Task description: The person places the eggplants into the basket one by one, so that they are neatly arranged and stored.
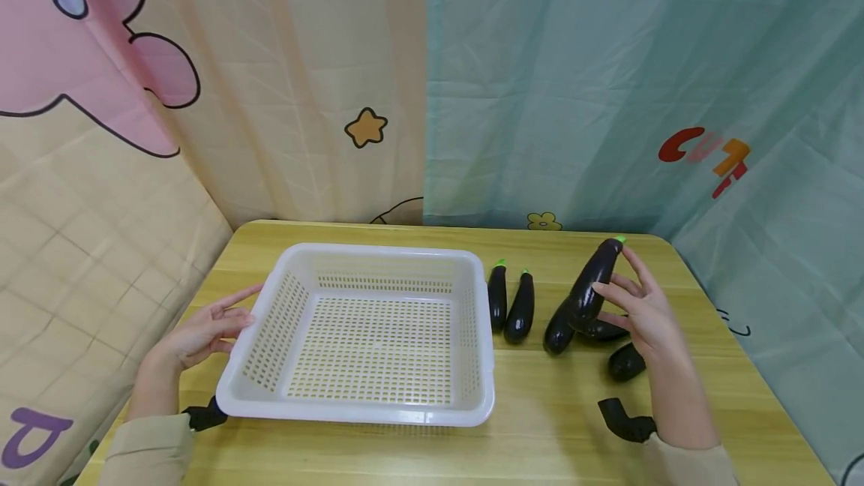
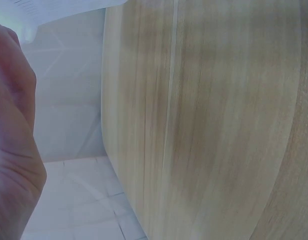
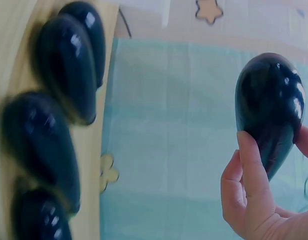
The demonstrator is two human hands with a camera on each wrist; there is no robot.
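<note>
dark eggplant (image 1: 594, 283) gripped in right hand (image 1: 644, 313), lifted tilted above counter (image 1: 540, 426), right of white basket (image 1: 378, 407). five more eggplants lie on counter nearby. left hand (image 1: 202, 332) open, fingers relaxed against basket's left rim.

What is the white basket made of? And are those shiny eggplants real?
The white basket looks like glossy moulded plastic, with neat rows of holes. The eggplant in the right hand is very shiny with a bright neon-green tip, so it may be a plastic toy, though I cannot be sure.
</note>
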